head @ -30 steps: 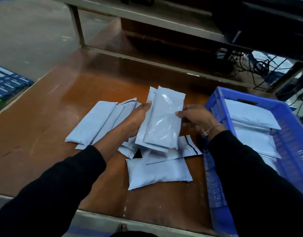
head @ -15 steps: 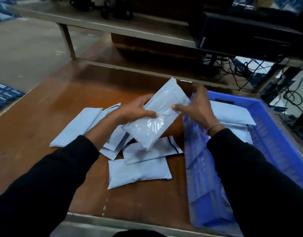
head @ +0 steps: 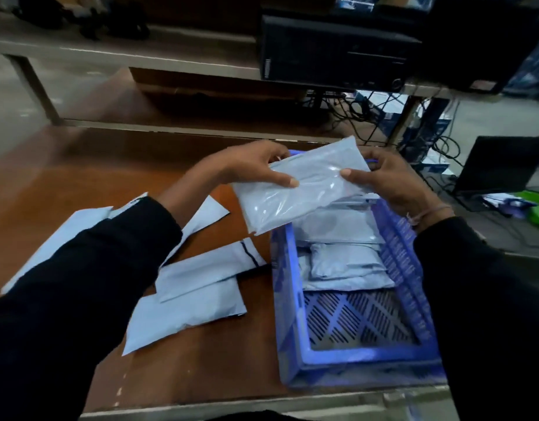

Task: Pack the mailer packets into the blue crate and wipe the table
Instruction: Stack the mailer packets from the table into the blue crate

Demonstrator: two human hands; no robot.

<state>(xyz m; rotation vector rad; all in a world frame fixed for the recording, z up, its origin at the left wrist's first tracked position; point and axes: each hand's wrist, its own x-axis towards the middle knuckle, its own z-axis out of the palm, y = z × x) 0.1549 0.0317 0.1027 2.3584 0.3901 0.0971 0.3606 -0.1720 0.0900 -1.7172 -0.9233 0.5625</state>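
A pale grey mailer packet [head: 301, 192] hangs tilted over the far left corner of the blue crate [head: 295, 335]. My left hand [head: 250, 165] grips its upper left edge, thumb on top. My right hand [head: 386, 177] pinches its right end. Inside the crate lie several packets [head: 344, 262], stacked toward its far half; the near part of the perforated floor is bare. On the brown table [head: 80, 165], left of the crate, several more packets [head: 195, 287] lie in a loose overlapping pile, partly hidden by my left sleeve.
A second table with a metal frame [head: 140, 53] stands behind, carrying a black computer case [head: 332, 53]. Cables [head: 362, 107] tangle beneath it. A dark laptop [head: 502, 162] and green items [head: 538, 208] sit on the floor at right. The table's front edge [head: 231, 408] is close to me.
Both hands have carried the packet rightward from above the pile to over the crate, turning it toward horizontal. The view has shifted right and the crate now sits nearer the middle.
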